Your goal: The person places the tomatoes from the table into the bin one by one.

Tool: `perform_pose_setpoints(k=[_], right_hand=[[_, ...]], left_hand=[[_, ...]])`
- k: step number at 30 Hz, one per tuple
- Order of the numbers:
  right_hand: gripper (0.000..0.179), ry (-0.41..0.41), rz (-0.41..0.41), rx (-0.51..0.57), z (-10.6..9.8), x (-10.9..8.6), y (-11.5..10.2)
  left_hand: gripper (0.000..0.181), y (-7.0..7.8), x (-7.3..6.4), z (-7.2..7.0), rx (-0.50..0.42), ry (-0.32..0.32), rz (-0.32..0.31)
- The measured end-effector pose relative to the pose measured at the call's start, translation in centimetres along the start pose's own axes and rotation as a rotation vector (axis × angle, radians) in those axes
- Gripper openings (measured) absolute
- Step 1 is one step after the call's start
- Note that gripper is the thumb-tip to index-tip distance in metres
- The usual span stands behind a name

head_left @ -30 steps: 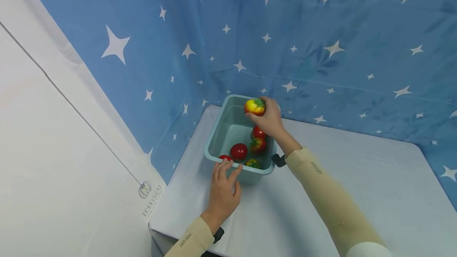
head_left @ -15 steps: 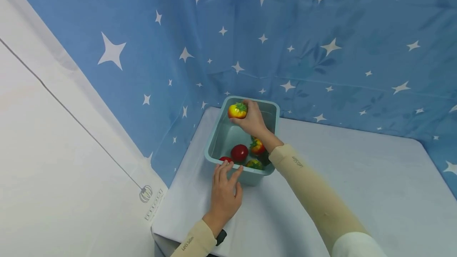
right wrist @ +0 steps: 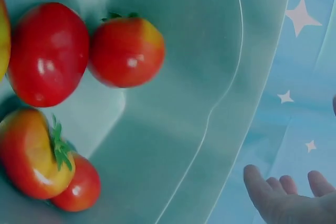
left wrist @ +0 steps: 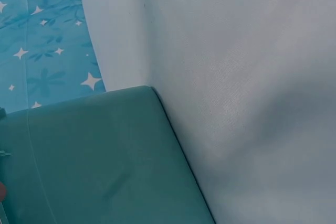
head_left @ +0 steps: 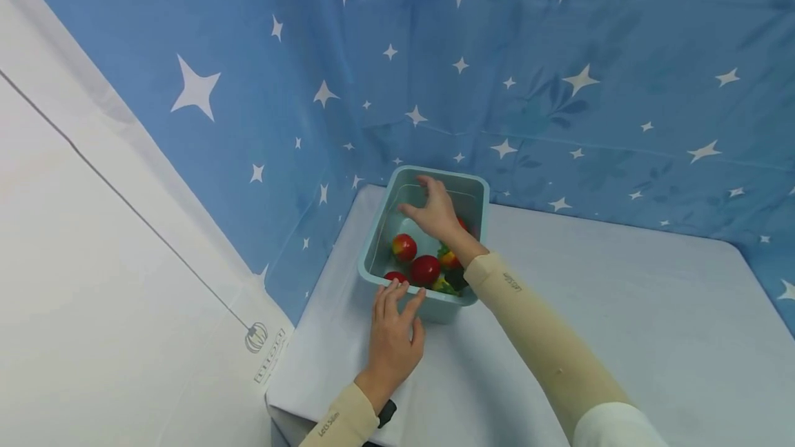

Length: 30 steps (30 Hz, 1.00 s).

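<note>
A teal plastic bin (head_left: 373, 226) stands on the table with several red and yellow-red tomatoes inside. My right hand (head_left: 435, 214) is over the bin's far half, thumb and fingers spread with nothing between them. The yellow-red tomato (head_left: 404, 247) lies on the bin floor below that hand, beside a dark red tomato (head_left: 425, 270). In the right wrist view, a leafy yellow-red tomato (right wrist: 37, 153) leans against a small red one (right wrist: 79, 184). My left hand (head_left: 394, 343) rests its extended fingers at the near rim; its palm is outside the bin.
A white-covered table (head_left: 609, 309) extends to the right of the bin. Behind it hangs a blue star-patterned curtain (head_left: 528, 40). A white wall panel (head_left: 124, 281) is on the left. The bin's outer wall (left wrist: 94, 156) fills the lower left of the left wrist view.
My right hand has moved left over the bin and let go of the yellow-red tomato, which now lies on the bin floor. The left hand has stayed at the rim.
</note>
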State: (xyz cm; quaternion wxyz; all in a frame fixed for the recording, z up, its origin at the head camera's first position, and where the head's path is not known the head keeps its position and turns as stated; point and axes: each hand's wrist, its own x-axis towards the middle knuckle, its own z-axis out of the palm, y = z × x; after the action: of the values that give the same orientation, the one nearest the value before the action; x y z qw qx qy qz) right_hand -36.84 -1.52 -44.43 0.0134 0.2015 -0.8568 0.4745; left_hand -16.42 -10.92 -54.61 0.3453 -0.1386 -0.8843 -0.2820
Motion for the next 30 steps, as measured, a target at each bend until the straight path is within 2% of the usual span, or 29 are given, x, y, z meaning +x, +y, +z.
perform_pose_setpoints(k=[7,13,18,23,30], right_hand=[[0.055,0.045,-0.013,0.046,-2.0,-1.3,-0.2],[0.046,0.088,-0.018,0.073,-4.0,-2.5,0.1],[0.04,0.128,-0.042,0.073,-6.3,-3.2,0.3],[0.04,0.169,-0.003,0.044,-8.7,-4.2,1.2],[0.04,0.213,0.065,-0.03,-11.7,-6.3,3.6]], left_hand=[[0.049,0.6,0.2,0.2,-0.017,0.021,0.015],[0.048,0.6,0.0,0.4,-0.027,0.01,0.007],[0.047,0.6,-0.1,0.4,-0.02,0.025,0.004],[0.048,0.5,0.0,0.2,-0.012,0.019,-0.01],[0.049,0.8,0.1,0.0,-0.01,0.0,-0.018]])
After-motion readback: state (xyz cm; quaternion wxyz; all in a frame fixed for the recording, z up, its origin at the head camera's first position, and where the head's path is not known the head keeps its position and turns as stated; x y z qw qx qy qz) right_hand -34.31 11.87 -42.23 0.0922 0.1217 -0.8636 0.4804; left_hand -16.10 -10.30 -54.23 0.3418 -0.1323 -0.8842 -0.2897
